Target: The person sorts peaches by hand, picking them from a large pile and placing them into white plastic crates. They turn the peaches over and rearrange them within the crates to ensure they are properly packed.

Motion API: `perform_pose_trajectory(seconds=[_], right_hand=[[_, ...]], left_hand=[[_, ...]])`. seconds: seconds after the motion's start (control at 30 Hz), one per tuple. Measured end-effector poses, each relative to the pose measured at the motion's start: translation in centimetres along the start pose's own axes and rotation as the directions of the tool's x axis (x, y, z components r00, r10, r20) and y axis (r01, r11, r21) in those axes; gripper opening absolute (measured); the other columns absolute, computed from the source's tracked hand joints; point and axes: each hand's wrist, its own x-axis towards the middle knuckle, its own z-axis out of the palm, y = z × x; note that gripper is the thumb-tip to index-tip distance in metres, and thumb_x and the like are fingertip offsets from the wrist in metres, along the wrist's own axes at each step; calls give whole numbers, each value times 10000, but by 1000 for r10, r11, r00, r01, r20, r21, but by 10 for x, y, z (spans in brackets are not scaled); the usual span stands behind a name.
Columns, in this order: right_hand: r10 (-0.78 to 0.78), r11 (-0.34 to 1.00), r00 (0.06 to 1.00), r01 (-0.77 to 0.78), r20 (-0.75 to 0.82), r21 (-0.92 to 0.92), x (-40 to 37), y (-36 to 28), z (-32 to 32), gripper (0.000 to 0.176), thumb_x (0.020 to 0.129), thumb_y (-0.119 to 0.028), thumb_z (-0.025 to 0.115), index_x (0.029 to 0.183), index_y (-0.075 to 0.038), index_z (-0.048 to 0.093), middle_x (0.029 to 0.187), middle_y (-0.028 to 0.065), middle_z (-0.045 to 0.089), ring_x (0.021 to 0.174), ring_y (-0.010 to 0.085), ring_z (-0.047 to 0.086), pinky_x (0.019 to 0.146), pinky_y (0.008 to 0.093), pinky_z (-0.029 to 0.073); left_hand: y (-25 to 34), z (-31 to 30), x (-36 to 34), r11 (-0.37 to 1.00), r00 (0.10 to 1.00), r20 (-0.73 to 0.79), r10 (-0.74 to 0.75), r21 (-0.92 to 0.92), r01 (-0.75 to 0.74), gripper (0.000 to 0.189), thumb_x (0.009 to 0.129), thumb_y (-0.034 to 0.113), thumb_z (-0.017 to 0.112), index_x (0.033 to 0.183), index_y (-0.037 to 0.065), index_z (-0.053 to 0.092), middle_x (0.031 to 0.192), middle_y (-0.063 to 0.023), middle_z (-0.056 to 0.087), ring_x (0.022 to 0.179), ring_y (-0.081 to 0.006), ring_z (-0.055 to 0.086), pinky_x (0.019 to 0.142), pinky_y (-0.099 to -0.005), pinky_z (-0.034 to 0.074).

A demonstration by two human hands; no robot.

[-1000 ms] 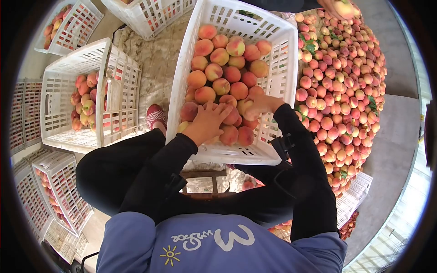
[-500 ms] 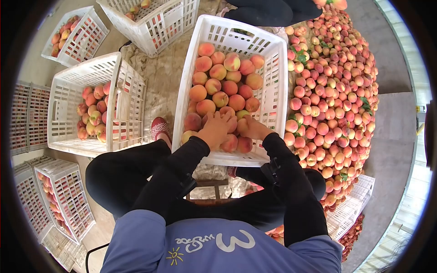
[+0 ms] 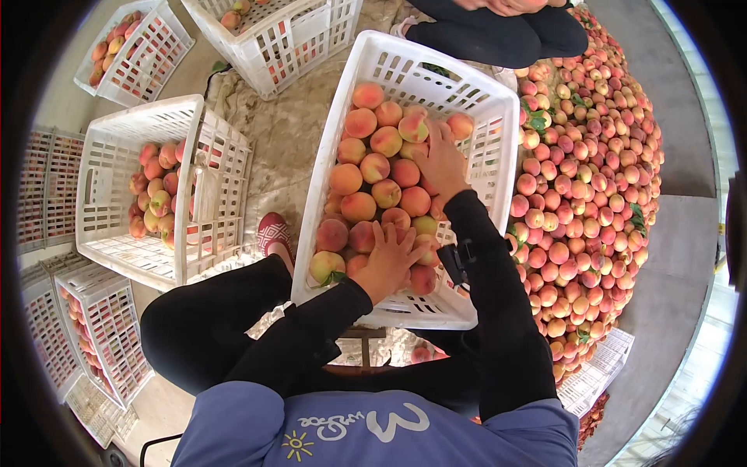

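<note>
A white slatted crate (image 3: 327, 167) stands in front of me between my knees, with peaches (image 3: 358, 207) piled in it. My left hand (image 3: 387, 265) lies on the peaches near the crate's front, its fingers spread over their tops. Farther back on the right side, my right hand (image 3: 443, 165) reaches into the crate with fingers stretched out against the peaches near the far end. Neither hand appears to have a peach lifted. The undersides of both hands are hidden.
A large heap of peaches (image 3: 580, 210) lies along the right. To the left stand a white crate (image 3: 136, 261) partly filled with peaches, and more crates (image 3: 311, 43) behind it. Another person's dark-clothed legs (image 3: 498, 39) are folded at the far side.
My right hand has moved away from me toward the crate's far right. My left hand has shifted slightly nearer to me, fingers spread. The crate appears slightly turned and shifted right in view.
</note>
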Motion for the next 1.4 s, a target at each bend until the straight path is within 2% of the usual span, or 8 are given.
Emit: perform_pose_trajectory(seconds=[0.23,0.33,0.37,0.53,0.73,1.2,1.33,1.4], right_hand=[[61,985,947,-6,316,-172,54,35,42,537,739,-229,690,1219,-149,463,1260,162,499,1020,394,594,815,474,517],[-94,985,958,129,269,-115,20,38,5,536,724,-256,715,1188,-152,469,1224,165,510,979,397,606,784,471,524],[72,981,923,3,378,-195,5,20,-17,562,708,-264,736,1190,-152,469,1214,163,512,964,395,608,772,472,526],[197,942,851,-27,486,-335,-83,16,-52,612,682,-185,764,1202,-102,453,1196,169,500,966,386,613,772,463,531],[103,895,776,200,622,-398,-126,15,-65,579,679,-82,741,1195,-72,478,1061,166,609,930,374,618,827,460,489],[-10,781,824,360,566,-510,-134,37,-45,391,751,-148,667,1112,-66,543,881,129,665,840,345,639,757,450,466],[197,862,793,140,576,-488,-119,-1,-65,361,781,-229,653,1087,-71,544,943,119,688,878,317,665,768,465,492],[192,966,796,-50,574,-254,-105,-17,-83,410,805,-234,653,1161,-65,537,936,101,691,871,284,674,794,418,503]], left_hand=[[2,1,0,997,999,11,-31,-67,32,799,727,456,707,1437,266,395,1470,-144,376,1263,-510,369,999,-720,219],[2,-7,2,998,993,111,-27,-44,32,804,741,469,700,1451,270,380,1489,-134,358,1282,-502,359,1009,-724,207],[2,-10,2,999,990,142,-24,-28,28,810,751,497,693,1458,269,371,1491,-133,357,1287,-497,357,1012,-728,196],[1,-5,1,999,995,94,-29,-41,33,855,736,526,701,1469,257,351,1491,-139,359,1291,-497,352,1017,-733,186],[-1,-8,-5,996,998,56,-17,-83,22,874,733,510,711,1476,252,332,1484,-142,371,1292,-496,356,1018,-733,183],[2,2,-3,999,999,-33,-14,-40,13,823,700,444,714,1438,272,393,1451,-177,401,1256,-531,379,993,-760,163],[-2,27,1,998,994,-108,-4,-61,-2,812,720,428,714,1447,283,381,1435,-169,406,1265,-513,380,990,-748,194],[-2,19,-2,998,995,-95,-6,-59,0,798,744,429,696,1457,284,367,1426,-166,407,1252,-494,395,984,-737,211]])
